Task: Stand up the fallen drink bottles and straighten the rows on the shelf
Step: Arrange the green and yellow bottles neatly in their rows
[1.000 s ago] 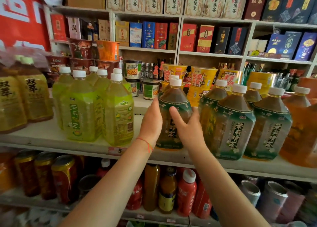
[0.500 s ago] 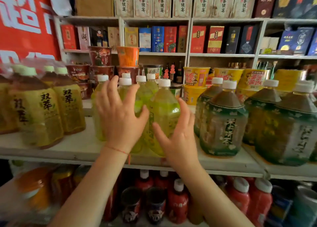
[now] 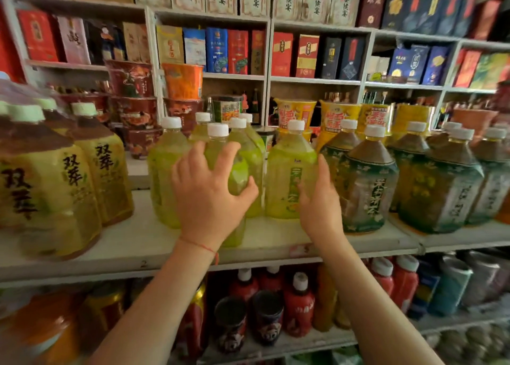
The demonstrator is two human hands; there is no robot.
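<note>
On the white shelf (image 3: 132,243), the left hand (image 3: 209,199) curls its fingers round the front green bottle (image 3: 238,172). The right hand (image 3: 320,201) grips the next green bottle (image 3: 287,182) by its side (both bottles stand up), just beside the dark tea bottles (image 3: 367,188).

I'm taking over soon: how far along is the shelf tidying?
Done: no bottle in view lies fallen; the dark tea bottles and yellow bottles stand upright. In hand: the left hand grips the front green bottle, and the right hand touches the second green bottle. Left: the green group stands bunched, not in clean rows.
</note>
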